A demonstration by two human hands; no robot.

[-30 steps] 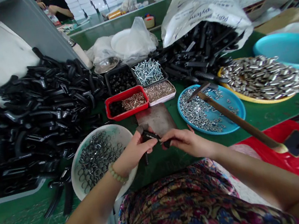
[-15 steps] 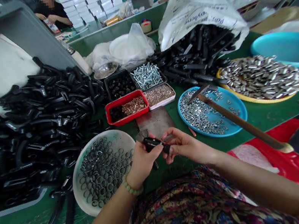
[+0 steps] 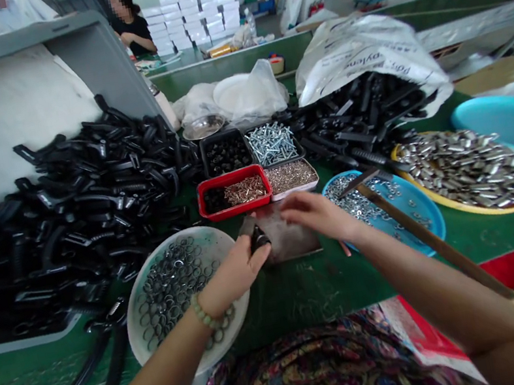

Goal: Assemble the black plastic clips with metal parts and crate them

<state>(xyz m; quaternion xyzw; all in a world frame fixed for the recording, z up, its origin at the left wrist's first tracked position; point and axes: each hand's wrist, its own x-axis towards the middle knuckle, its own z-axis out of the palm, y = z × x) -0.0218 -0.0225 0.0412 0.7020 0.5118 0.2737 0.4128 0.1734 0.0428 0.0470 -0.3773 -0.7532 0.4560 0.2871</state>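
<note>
Left hand (image 3: pixel 228 270) grips a black plastic part (image 3: pixel 260 239), mostly hidden by its fingers; right hand (image 3: pixel 315 214) hangs open, empty.

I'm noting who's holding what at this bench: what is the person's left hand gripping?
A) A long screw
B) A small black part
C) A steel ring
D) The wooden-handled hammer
B. The left hand pinches the small black part in its fingers, while the hammer lies off to the side, untouched.
</note>
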